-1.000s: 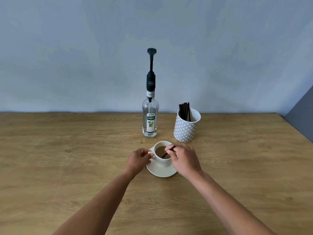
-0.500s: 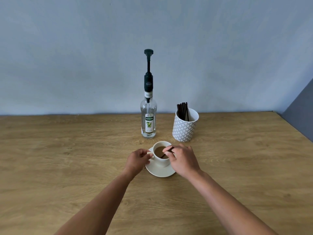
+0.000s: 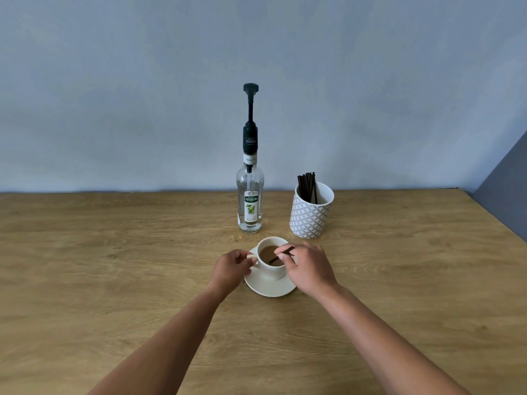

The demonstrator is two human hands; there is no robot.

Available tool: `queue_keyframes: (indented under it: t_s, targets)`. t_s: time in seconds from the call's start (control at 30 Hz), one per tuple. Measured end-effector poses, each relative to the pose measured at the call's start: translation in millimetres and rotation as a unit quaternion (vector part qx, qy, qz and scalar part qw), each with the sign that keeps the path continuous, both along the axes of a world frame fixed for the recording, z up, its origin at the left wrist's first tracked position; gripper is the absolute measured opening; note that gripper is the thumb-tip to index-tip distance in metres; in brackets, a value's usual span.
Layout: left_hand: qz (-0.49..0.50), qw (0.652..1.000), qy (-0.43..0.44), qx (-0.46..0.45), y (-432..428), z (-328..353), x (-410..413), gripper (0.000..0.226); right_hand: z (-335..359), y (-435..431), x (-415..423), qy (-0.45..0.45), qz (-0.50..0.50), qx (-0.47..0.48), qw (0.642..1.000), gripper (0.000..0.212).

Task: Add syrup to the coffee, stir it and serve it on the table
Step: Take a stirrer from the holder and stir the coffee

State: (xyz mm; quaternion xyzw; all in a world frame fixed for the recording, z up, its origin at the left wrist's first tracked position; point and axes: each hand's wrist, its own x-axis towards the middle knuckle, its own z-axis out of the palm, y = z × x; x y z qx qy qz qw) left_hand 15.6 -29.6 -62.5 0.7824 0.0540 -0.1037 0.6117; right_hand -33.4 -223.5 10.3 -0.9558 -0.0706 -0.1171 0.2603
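Note:
A white coffee cup [image 3: 273,269] with light brown coffee stands on a white saucer [image 3: 268,287] in the middle of the wooden table [image 3: 114,266]. My left hand [image 3: 231,269] pinches the cup's handle on its left side. My right hand [image 3: 308,269] holds a dark stir stick [image 3: 281,254] between fingertips, its lower end dipped in the coffee. Behind the cup stands a clear syrup bottle [image 3: 250,205] with a black pump on top.
A white patterned holder [image 3: 311,215] with several dark stir sticks stands right of the bottle. A grey-blue wall runs along the table's far edge. The table's right edge slants down at the far right.
The stick has shifted a little inside the cup as my right hand moves it. My left hand stays on the handle. The view has tilted slightly.

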Motion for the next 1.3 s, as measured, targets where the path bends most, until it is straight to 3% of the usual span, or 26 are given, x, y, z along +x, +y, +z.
queue_keyframes:
  t_s: [0.3, 0.47, 1.07, 1.3]
  targets:
    - [0.001, 1.0, -0.002, 0.013, -1, 3, -1, 0.004, 1, -5, -4, -0.013, -0.038, -0.048, 0.998, 0.017]
    - [0.0, 1.0, -0.001, 0.018, -1, 4, -2, 0.003, 1, 1, -6, 0.004, -0.013, 0.0, 1.0, 0.016]
    - [-0.006, 1.0, -0.006, 0.023, -1, 11, -7, 0.003, -1, 6, -8, 0.013, -0.03, -0.011, 0.999, 0.019]
    - [0.042, 0.998, -0.036, 0.026, 4, 8, -20, 0.019, 2, 4, -13, 0.005, -0.039, -0.014, 0.999, 0.016]
